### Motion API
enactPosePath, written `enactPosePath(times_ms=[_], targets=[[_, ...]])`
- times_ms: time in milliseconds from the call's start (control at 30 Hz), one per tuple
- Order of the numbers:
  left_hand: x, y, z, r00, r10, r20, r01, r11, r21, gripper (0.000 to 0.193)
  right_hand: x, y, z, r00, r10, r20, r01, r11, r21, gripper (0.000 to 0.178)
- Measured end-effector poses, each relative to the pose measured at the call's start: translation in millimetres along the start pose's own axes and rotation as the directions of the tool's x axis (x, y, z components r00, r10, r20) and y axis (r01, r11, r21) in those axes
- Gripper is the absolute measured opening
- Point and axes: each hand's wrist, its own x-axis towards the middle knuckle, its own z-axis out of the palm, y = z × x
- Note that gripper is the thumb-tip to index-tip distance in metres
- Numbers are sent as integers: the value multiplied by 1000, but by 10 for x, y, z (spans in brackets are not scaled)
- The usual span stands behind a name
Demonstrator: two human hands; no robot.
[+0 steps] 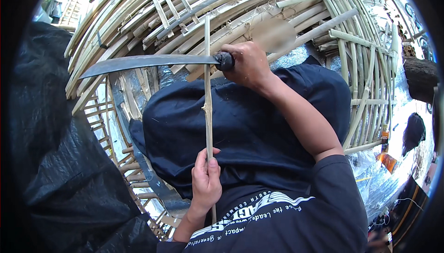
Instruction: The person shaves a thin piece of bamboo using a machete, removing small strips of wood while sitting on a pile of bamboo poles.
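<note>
My right hand [248, 64] is closed around the dark handle of a machete [152, 62]. Its long curved blade points left and crosses the upper part of a thin bamboo strip [208, 123], touching or very close to it. Lower down, my left hand [206, 176] grips that strip between thumb and fingers, keeping it upright in front of my body. A knot shows about midway along the strip, and its lower end runs down past my left hand against my shirt. Dark cloth [259, 114] covers my legs beneath both hands.
Long split bamboo strips [240, 12] lie piled beyond my knees. A bamboo lattice [365, 63] stands at the right, near a small bottle [385, 138]. Black sheeting [51, 137] hangs at the left beside a slatted bamboo frame [132, 172]. Silver foil-like sheet [300, 55] shows behind my knees.
</note>
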Motion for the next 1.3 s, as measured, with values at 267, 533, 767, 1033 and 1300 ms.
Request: enactPosePath(times_ms=[267,533,767,1033,1300], targets=[[1,173,106,979,175,-105,-115,899,423,23,-21,42,23,999,-50,-5,49,988,-147,14],[10,222,133,969,220,-111,-129,836,533,24,13,185,44,996,-81,-28,74,976,-206,21],[-18,242,128,957,275,-98,-174,807,564,28,34,216,6,990,-117,-76,96,965,-245,22],[-29,256,91,975,214,-56,-144,807,573,30,67,361,48,989,-138,-53,118,950,-288,17],[-59,241,100,974,215,-69,-135,798,587,31,91,473,109,985,-149,-82,120,949,-291,25]])
